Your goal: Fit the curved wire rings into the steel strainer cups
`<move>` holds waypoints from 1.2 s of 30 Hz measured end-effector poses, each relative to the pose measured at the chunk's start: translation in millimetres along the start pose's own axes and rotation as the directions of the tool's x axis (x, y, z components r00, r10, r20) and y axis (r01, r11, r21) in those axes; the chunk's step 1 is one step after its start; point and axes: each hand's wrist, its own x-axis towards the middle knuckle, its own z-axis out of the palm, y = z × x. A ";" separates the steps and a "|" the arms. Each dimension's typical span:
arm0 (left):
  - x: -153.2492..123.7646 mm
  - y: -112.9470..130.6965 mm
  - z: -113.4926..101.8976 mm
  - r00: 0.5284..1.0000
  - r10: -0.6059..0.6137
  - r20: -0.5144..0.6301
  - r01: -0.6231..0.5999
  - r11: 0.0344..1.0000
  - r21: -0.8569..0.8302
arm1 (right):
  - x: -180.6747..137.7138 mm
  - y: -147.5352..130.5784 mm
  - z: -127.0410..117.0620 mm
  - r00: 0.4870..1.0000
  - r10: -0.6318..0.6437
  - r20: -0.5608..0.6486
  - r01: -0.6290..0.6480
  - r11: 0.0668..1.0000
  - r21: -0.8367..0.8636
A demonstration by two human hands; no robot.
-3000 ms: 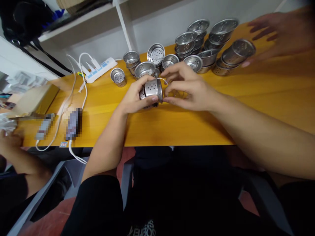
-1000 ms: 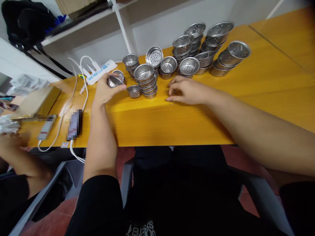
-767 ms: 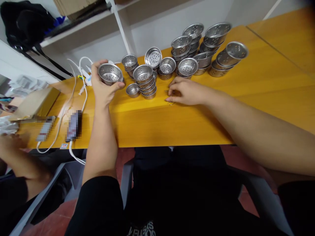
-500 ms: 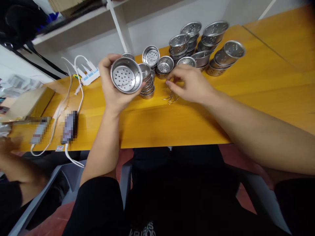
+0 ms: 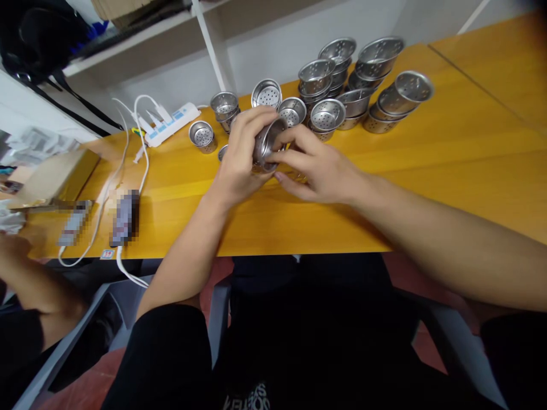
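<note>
My left hand (image 5: 239,156) is wrapped around a perforated metal strainer cup (image 5: 267,145), raised over the table and tilted with its mouth to the right. Bent fingers of my right hand (image 5: 314,165) reach to the cup's rim and partly into its mouth. Whether they pinch anything small there is hidden. Thin bent metal wires (image 5: 299,175) lie on the table, mostly covered by my right hand. Behind my hands stand more strainer cups, among them a small one (image 5: 328,115) just beyond my right hand.
Stacks of larger strainer cups (image 5: 380,57) stand at the back right. A small cup (image 5: 203,135) sits to the left of my hands. Further left are a white power strip (image 5: 173,124), cables, two blurred-out devices and a cardboard box (image 5: 55,179). Another person's arm (image 5: 38,279) is at far left.
My left hand has moved right and turned the cup from facing me to facing right. My right hand has come from above the wires to the cup's rim.
</note>
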 end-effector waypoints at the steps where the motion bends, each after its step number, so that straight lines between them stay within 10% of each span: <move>1: 0.6 3.5 -3.8 0.999 -0.033 0.015 0.033 0.999 0.021 | 0.6 -2.3 -4.0 0.998 0.064 0.014 -0.064 0.998 0.009; 7: 6.9 29.5 -22.3 0.937 -0.327 0.126 0.311 0.941 0.133 | 7.4 -17.2 -20.8 0.948 0.319 -0.002 -0.319 0.947 0.034; 20: 13.4 42.8 -31.2 0.917 -0.351 0.189 0.331 0.935 0.129 | 9.9 -16.7 -23.7 0.958 0.281 -0.053 -0.272 0.954 0.129; 30: 6.5 21.3 -51.1 0.936 -0.349 0.044 0.338 0.927 0.161 | 7.0 -17.4 -18.9 0.969 0.239 -0.062 -0.224 0.957 0.185; 36: -4.2 -35.8 -59.7 0.893 -0.191 -0.408 0.283 0.942 0.179 | 6.7 0.5 -18.0 0.938 0.339 -0.075 -0.331 0.938 0.104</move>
